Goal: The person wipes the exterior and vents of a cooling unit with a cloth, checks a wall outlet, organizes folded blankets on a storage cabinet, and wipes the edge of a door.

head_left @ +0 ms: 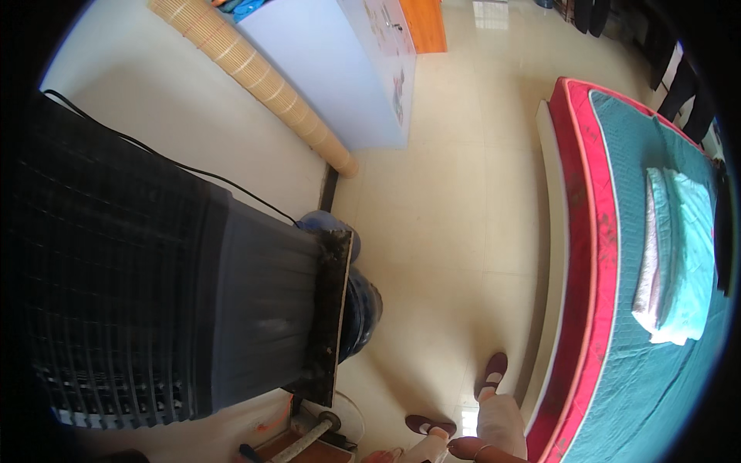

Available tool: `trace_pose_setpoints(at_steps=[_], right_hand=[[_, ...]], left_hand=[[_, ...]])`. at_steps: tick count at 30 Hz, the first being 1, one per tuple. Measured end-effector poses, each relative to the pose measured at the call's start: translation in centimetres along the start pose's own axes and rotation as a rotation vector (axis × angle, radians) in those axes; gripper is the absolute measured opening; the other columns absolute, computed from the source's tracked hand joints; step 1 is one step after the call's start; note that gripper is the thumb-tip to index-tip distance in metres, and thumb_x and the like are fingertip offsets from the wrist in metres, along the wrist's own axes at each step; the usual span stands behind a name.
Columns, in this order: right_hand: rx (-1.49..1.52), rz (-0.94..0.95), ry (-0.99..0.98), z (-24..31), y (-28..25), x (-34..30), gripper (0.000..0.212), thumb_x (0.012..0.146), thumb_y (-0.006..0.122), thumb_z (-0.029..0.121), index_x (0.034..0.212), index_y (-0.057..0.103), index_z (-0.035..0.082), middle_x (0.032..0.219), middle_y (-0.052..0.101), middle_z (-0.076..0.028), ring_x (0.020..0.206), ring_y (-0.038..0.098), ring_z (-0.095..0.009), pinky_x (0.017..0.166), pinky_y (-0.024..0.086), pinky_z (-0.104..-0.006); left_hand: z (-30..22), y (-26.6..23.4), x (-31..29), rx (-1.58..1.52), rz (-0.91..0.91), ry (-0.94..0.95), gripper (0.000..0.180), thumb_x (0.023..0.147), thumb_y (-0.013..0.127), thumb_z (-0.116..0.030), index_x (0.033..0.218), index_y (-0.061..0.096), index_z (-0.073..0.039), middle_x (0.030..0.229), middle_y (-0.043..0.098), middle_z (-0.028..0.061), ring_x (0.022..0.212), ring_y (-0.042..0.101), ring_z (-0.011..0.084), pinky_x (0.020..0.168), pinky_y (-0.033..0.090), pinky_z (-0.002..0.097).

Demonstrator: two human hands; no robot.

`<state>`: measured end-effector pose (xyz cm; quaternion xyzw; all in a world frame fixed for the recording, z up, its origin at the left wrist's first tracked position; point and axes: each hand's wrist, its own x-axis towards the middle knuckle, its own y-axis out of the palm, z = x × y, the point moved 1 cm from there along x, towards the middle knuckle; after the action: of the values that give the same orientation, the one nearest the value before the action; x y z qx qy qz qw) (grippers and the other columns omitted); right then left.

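Note:
Low in the view, my right hand (468, 447) hangs over my light trouser leg, with a thin bangle at its wrist. Its fingers are bunched and foreshortened, so their grip does not show. Only a small part of my left hand (382, 456) reaches in at the lower edge, its fingers mostly cut off. Neither hand visibly touches any object. The bed (606, 231), with a red mattress and a teal cover, lies to the right of my legs. Folded turquoise cloths (683, 258) rest on it.
A large dark slatted appliance (262, 301) stands left on a dark board, its black cord (185, 166) running along the wall. Blue water jugs (363, 312) sit beside it. Beyond are a rolled bamboo mat (266, 85) and white cabinet (332, 69). Another person's dark-clad legs (687, 92) show far right.

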<state>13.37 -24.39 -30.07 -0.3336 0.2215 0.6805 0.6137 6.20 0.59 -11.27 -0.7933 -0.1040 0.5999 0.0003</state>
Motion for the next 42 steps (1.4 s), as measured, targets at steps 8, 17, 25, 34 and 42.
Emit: trace_pose_setpoints(at_steps=[8, 17, 25, 34, 42], right_hand=[[0.662, -0.157, -0.366, 13.3, -17.6, -13.9, 0.056, 0.076, 0.061, 0.046, 0.119, 0.049, 0.012, 0.104, 0.058, -0.008, 0.092, 0.056, -0.022, 0.080, 0.044, -0.0309], [0.759, -0.635, -0.168, 20.7, -37.9, -27.5, 0.022, 0.082, 0.060, 0.023, 0.077, 0.059, 0.001, 0.060, 0.047, 0.006, 0.060, 0.042, -0.003, 0.050, 0.037, -0.0216], [0.858, -1.139, -0.558, 22.3, -40.4, -36.1, 0.026, 0.091, 0.048, 0.025, 0.095, 0.058, 0.001, 0.074, 0.052, 0.003, 0.069, 0.045, -0.005, 0.063, 0.040, -0.0202], [0.309, -1.722, 0.040, 26.1, -32.9, -43.8, 0.030, 0.088, 0.051, 0.027, 0.101, 0.058, 0.000, 0.077, 0.059, -0.016, 0.074, 0.059, -0.023, 0.067, 0.046, -0.0322], [-0.079, -2.301, 0.308, 23.3, -19.6, -50.5, 0.019, 0.080, 0.056, 0.016, 0.093, 0.059, 0.003, 0.099, 0.058, -0.015, 0.078, 0.056, -0.034, 0.068, 0.046, -0.0388]], left_hand=[[-17.9, 4.0, -4.8, -0.229, 0.283, 0.245, 0.079, 0.065, 0.070, -0.013, 0.131, 0.028, -0.001, 0.119, 0.046, 0.0116, 0.111, 0.043, 0.0182, 0.091, 0.038, 0.0291], [-41.9, 5.0, -10.8, -0.244, 0.360, 0.837, 0.073, 0.062, 0.054, 0.005, 0.130, 0.028, -0.004, 0.118, 0.046, 0.0080, 0.111, 0.044, 0.0187, 0.092, 0.038, 0.0308], [-53.7, 12.1, -16.9, -0.561, 1.235, 0.773, 0.071, 0.067, 0.057, -0.003, 0.131, 0.027, -0.006, 0.125, 0.042, 0.0111, 0.117, 0.041, 0.0277, 0.097, 0.036, 0.0417], [-52.3, 21.5, -20.5, -0.115, 1.404, 0.696, 0.078, 0.064, 0.069, -0.001, 0.131, 0.030, -0.005, 0.122, 0.043, 0.0095, 0.112, 0.043, 0.0228, 0.097, 0.034, 0.0358], [-43.9, 31.0, -27.8, 0.214, 1.698, 0.454, 0.072, 0.070, 0.058, -0.016, 0.133, 0.026, -0.004, 0.129, 0.038, 0.0127, 0.119, 0.038, 0.0283, 0.099, 0.031, 0.0414]])
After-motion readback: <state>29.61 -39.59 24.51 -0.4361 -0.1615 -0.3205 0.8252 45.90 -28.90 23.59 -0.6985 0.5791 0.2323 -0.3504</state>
